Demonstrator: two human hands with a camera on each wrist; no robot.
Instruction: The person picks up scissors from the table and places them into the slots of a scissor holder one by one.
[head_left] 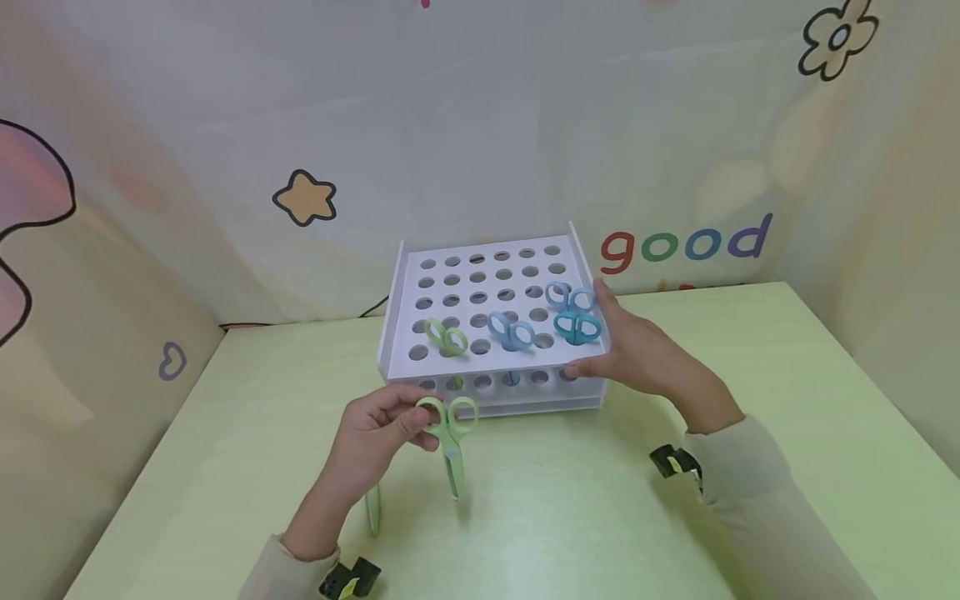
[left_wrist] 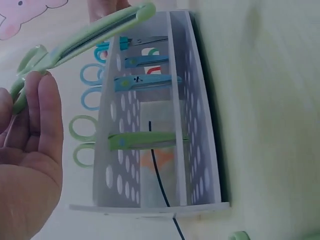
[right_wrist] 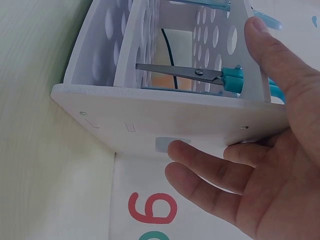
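My left hand (head_left: 375, 433) pinches light green scissors (head_left: 452, 454) by a handle loop, blades pointing down, in front of a white holed rack (head_left: 465, 312). The right hand (head_left: 645, 350) grips the rack's right side, its thumb at the front edge and its fingers along the outer panel. Green scissors (head_left: 445, 340) stand in a front hole at the left. Blue scissors (head_left: 512, 338) stand near the middle, with teal scissors (head_left: 576, 328) and another blue pair (head_left: 569, 305) at the right. The left wrist view shows blades (left_wrist: 150, 140) passing through the rack's top plate.
Another green pair of scissors (head_left: 373, 508) lies on the pale green table (head_left: 562, 500), partly hidden by my left wrist. Behind the rack hangs a printed backdrop (head_left: 465, 150). A thin black cable (head_left: 375, 307) runs along the table's back edge.
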